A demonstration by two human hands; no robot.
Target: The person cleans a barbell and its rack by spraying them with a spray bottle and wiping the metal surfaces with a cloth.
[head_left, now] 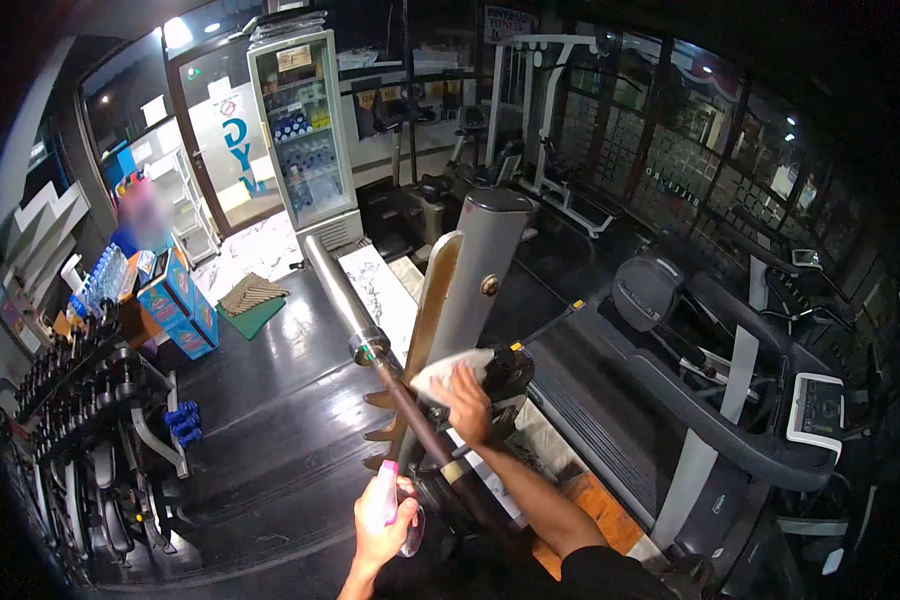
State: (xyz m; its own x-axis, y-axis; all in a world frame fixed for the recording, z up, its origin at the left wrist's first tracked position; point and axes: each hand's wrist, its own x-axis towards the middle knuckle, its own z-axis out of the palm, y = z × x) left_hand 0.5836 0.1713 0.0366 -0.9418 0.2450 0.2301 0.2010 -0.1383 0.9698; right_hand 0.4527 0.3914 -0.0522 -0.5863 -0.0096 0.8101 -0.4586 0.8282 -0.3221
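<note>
My left hand (380, 520) is wrapped round a bottle with a pink top (390, 480), low in the middle of the view. My right hand (462, 403) presses a white cloth (452, 375) against the rack upright, just right of the barbell. The barbell (415, 415) runs diagonally between my hands, its silver sleeve (335, 290) pointing up and left. Behind it rises the tan-edged upright (435, 300) with brown hooks (380, 436) on its left side. A grey post (488, 270) stands just to the right.
Dumbbells fill a rack (80, 400) at the left. A treadmill (610, 390) and an elliptical machine (660, 290) stand at the right. Farther back are a drinks fridge (305, 130), a blue box (178, 305), a folded mat (253, 295) and a person (142, 215) near the door.
</note>
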